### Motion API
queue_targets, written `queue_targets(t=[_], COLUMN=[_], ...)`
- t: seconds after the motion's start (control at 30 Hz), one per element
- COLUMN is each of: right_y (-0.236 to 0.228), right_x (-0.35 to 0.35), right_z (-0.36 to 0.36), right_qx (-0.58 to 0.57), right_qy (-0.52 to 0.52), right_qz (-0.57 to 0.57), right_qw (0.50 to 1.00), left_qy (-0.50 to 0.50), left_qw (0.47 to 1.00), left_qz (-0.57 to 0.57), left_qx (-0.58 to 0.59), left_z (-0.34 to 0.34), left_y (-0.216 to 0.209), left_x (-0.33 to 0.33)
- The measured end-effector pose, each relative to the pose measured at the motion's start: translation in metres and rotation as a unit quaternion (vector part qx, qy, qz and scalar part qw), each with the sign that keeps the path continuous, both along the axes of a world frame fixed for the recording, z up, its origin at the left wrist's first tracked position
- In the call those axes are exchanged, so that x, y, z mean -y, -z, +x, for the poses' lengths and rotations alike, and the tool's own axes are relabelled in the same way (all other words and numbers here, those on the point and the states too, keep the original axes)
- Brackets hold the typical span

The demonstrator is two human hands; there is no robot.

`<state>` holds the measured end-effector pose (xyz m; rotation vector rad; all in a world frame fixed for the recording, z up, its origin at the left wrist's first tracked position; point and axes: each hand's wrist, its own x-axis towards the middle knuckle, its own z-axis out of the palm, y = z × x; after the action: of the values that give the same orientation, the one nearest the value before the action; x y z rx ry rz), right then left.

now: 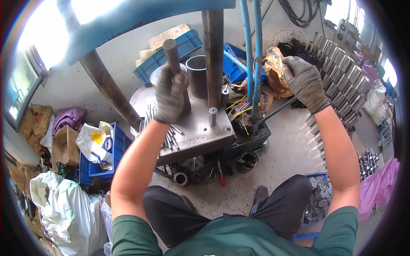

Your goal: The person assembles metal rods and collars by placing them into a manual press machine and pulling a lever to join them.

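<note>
My left hand [170,97], in a grey knitted glove and smeared by motion, is closed around a thick round steel bar [171,53]. The bar leans over the metal press table [200,138], its upper end rising above my fist. Thin steel rods [170,138] lie loosely beside and below this hand. A short steel cylinder [213,116] with a round bore stands upright near the table's right side. My right hand [305,81], gloved too, is curled over the upper end of a dark lever [277,112]; the hand hides that end.
A dark open cylinder [196,77] stands at the table's back, beside a press column [212,55]. Blue hoses [257,64] run down at the right, near stacked shiny metal tubes [341,72]. Blue crates [121,147] and white sacks [68,209] crowd the left.
</note>
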<state>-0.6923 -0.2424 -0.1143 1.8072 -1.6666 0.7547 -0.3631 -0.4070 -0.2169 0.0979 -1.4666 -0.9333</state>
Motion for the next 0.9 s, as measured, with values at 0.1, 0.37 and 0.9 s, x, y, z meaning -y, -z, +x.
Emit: queue_targets(t=[0.1, 0.37, 0.9], right_y=[0.002, 0.032, 0.245], right_x=[-0.011, -0.11, -0.099], right_z=[0.011, 0.039, 0.136], right_qx=[-0.001, -0.033, 0.541], right_qy=[-0.018, -0.085, -0.211], right_qz=[-0.016, 0.057, 0.371], right_qw=[1.0, 0.994, 0.725], left_qy=[0.03, 0.111, 0.156], left_qw=[0.976, 0.692, 0.654], left_qz=[0.214, 0.709, 0.707], left_qx=[0.01, 0.081, 0.219], left_z=[0.001, -0.006, 0.007], left_y=[0.051, 0.16, 0.181], left_x=[-0.059, -0.112, -0.171])
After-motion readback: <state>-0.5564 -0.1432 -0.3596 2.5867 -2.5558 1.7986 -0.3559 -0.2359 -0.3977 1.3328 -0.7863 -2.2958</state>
